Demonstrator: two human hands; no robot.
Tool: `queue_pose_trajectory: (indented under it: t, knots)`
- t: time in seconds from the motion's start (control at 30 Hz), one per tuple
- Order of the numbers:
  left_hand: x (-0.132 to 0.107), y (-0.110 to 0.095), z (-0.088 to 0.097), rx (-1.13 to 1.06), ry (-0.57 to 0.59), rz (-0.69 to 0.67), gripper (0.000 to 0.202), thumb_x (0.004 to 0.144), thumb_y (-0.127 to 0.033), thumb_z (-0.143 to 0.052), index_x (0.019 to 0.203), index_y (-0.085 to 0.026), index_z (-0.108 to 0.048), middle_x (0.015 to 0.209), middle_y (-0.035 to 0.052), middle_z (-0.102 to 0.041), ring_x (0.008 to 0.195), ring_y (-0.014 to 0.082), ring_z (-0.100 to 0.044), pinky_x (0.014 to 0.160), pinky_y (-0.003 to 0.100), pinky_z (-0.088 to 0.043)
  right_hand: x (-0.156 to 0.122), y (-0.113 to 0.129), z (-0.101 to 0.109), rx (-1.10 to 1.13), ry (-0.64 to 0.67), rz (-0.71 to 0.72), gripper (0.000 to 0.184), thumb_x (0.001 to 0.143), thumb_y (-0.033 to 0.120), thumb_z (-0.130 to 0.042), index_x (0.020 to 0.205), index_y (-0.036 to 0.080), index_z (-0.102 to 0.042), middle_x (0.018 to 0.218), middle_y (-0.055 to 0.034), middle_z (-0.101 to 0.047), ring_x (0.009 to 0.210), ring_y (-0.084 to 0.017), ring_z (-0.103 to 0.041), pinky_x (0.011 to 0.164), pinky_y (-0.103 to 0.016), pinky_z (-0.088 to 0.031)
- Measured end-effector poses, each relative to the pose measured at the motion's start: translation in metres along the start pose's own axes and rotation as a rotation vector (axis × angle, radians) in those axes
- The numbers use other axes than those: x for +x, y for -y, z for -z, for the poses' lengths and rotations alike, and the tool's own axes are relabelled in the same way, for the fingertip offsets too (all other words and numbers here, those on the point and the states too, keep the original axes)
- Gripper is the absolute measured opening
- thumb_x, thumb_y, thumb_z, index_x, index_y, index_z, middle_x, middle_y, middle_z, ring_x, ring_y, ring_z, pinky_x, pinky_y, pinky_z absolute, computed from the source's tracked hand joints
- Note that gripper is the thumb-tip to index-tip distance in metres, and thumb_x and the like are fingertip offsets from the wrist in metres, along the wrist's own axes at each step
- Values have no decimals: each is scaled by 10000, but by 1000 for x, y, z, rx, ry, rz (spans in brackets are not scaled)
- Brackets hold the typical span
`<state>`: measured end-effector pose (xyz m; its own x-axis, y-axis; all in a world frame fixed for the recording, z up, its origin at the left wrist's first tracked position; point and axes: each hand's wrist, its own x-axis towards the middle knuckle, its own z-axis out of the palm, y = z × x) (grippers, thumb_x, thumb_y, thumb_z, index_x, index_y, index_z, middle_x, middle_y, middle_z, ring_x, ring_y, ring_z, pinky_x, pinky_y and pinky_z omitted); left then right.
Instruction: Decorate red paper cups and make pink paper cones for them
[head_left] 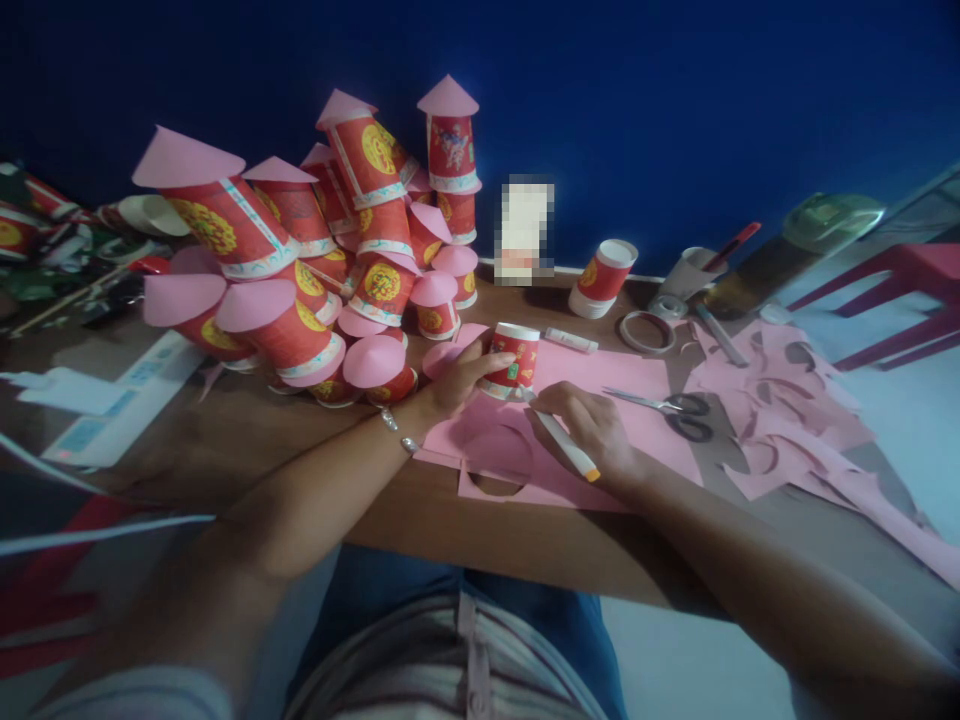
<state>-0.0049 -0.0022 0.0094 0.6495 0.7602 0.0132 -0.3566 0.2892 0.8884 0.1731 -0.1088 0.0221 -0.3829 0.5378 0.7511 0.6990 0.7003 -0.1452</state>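
My left hand (459,380) is wrapped round a red patterned paper cup (513,360) that stands upside down on a pink paper sheet (592,375). My right hand (585,425) grips a white pen with an orange end (571,447), its tip at the cup's rim on the paper. A circle-shaped cut-out (498,462) shows in the pink sheet just in front of the cup.
A pile of red cups with pink cone tops (330,260) fills the table's left back. Scissors (671,408), a tape roll (643,331), another cup (604,277), a glue stick (570,340) and pink paper scraps (780,410) lie to the right. A blue wall stands behind.
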Motion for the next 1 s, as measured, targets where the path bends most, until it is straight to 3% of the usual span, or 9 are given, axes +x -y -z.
queue_pose_trajectory:
  t: [1.0]
  knots:
    - [1, 3, 2, 31, -30, -12, 395, 792, -345, -755, 1102, -165, -589, 919, 19, -690, 812, 167, -657, 733, 295, -497, 4, 6, 1, 7, 10, -2, 74, 969, 129, -601, 1007, 187, -574, 784, -24, -664, 671, -139, -633, 574, -238, -470]
